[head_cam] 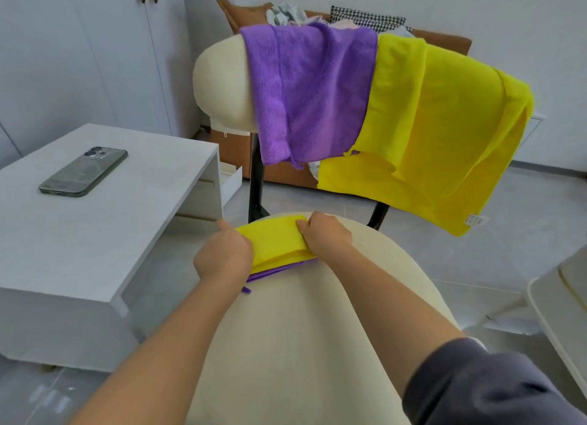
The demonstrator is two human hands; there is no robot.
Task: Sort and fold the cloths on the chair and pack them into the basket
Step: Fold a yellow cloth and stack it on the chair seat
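A folded yellow cloth (275,243) lies on the far end of the cream chair seat (301,329), on top of a folded purple cloth (279,270) whose edge shows beneath. My left hand (224,253) grips the yellow cloth's left end with curled fingers. My right hand (325,235) grips its right end, thumb on top. Over the cream chair back (219,85) hang a purple cloth (305,94) and a large yellow cloth (432,132). No basket is in view.
A white low table (95,221) stands at the left with a phone (84,175) on it. Behind the chair is a brown sofa (247,12) with more cloths and a checked cushion (365,19). Another white piece of furniture (559,304) sits at the right edge.
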